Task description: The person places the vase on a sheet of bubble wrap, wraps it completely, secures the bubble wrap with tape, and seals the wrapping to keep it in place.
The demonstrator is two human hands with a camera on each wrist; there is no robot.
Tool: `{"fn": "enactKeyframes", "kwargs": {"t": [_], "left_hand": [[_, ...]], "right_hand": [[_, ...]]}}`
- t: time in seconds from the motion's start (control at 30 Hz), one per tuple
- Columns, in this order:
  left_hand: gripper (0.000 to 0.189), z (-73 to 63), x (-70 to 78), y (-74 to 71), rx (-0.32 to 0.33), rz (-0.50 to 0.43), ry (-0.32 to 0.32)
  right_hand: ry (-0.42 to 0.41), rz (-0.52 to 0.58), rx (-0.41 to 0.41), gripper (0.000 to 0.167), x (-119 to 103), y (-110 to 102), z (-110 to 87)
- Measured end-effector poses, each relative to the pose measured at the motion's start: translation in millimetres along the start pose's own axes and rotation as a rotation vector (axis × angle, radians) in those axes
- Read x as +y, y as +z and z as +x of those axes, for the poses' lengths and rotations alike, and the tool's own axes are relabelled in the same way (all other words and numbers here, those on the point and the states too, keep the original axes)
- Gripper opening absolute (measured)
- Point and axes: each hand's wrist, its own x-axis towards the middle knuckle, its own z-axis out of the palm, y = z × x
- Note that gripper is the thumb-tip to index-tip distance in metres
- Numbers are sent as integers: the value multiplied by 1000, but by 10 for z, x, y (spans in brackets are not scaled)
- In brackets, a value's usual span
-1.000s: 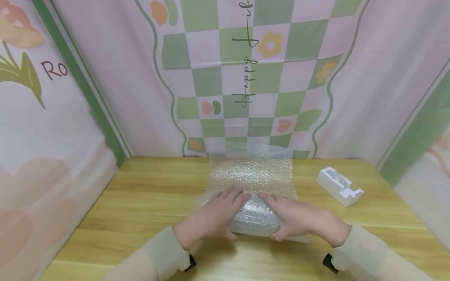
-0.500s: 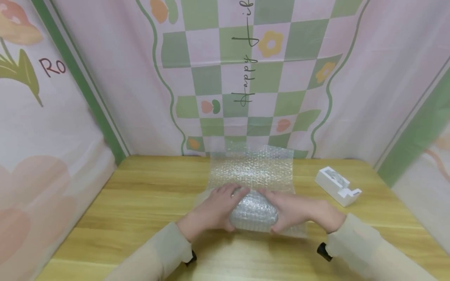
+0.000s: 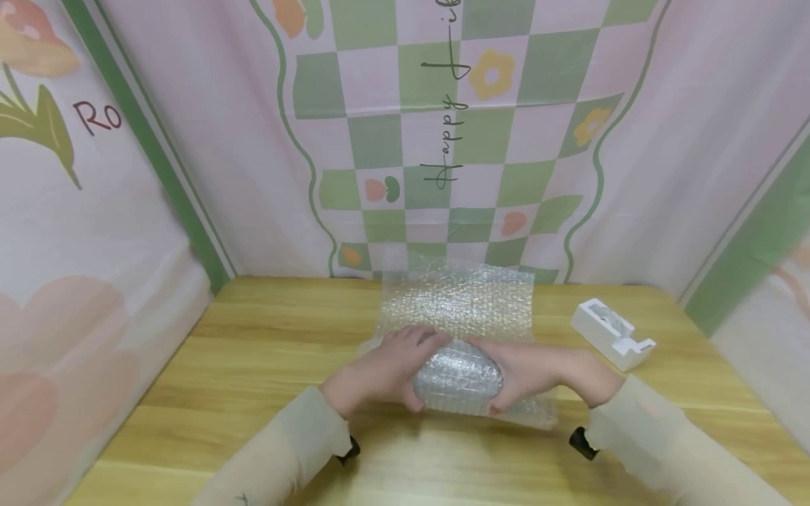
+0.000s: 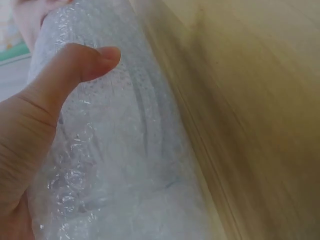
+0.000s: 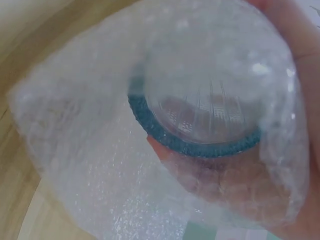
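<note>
A roll of clear bubble wrap point(image 3: 458, 379) lies on the wooden table point(image 3: 253, 365), with the flat rest of the sheet point(image 3: 458, 302) stretching toward the back wall. My left hand point(image 3: 386, 369) grips the roll's left end, its thumb point(image 4: 80, 65) pressed over the wrap. My right hand point(image 3: 531, 369) curls round the right end. Through the wrap point(image 5: 125, 165) in the right wrist view shows a clear glass object with a blue-green rim point(image 5: 200, 130).
A white tape dispenser point(image 3: 610, 334) stands at the right of the table. Printed pink and green cloth walls point(image 3: 443, 140) close in the back and both sides. Bare wood lies to the left of the hands.
Both hands have rolled the wrapped bundle a little farther from me, and the bundle looks rounder and thicker. The flat part of the sheet behind it is shorter.
</note>
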Motion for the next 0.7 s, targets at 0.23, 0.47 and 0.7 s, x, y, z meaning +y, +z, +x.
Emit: {"fn": "enactKeyframes", "kwargs": {"t": [0.23, 0.47, 0.7], "left_hand": [[119, -4, -8, -46, -43, -26, 8], [119, 16, -11, -97, -87, -18, 33], [119, 48, 12, -136, -124, -30, 21]], "right_hand": [[41, 1, -43, 111, 12, -25, 12], [-3, 96, -90, 107, 72, -20, 22], [-55, 125, -91, 108, 126, -18, 19]]}}
